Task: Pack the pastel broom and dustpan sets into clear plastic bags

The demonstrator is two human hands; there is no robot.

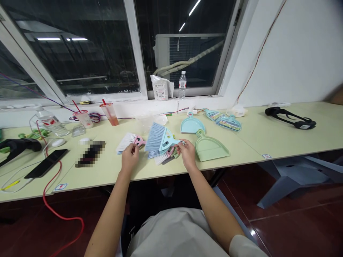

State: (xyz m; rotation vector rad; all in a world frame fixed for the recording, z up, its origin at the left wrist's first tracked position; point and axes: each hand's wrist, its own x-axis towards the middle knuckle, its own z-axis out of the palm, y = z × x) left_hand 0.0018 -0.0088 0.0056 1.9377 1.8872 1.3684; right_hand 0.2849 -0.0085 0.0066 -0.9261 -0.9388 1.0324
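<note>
- The left hand [130, 159], just left of the frame's center, has its fingers curled inward near the pink brush [139, 140]; whether they touch or pinch it, I cannot tell.
- The right hand [189, 155], at the center, pinches the handle end of the blue brush [156, 137] between its fingers, the bristles pointing left.
- Under the blue brush, other brushes lie on the table [252, 142] — partly hidden, though a pink handle [170, 152] shows.
- At lower left is a dark phone [46, 163], with a red cable [60, 167] just beside it.
- The green dustpan [213, 147] lies just right of the right hand.
- Beyond it, nearer the wall, are the blue dustpan [192, 125] and packaged pieces [228, 122] (in clear wrapping).
- Left of center, toward the back edge, stand two cups [110, 115] with red straws.
- Farthest, on the sill at upper center, are a white packet [160, 90] and a water bottle [182, 85].
</note>
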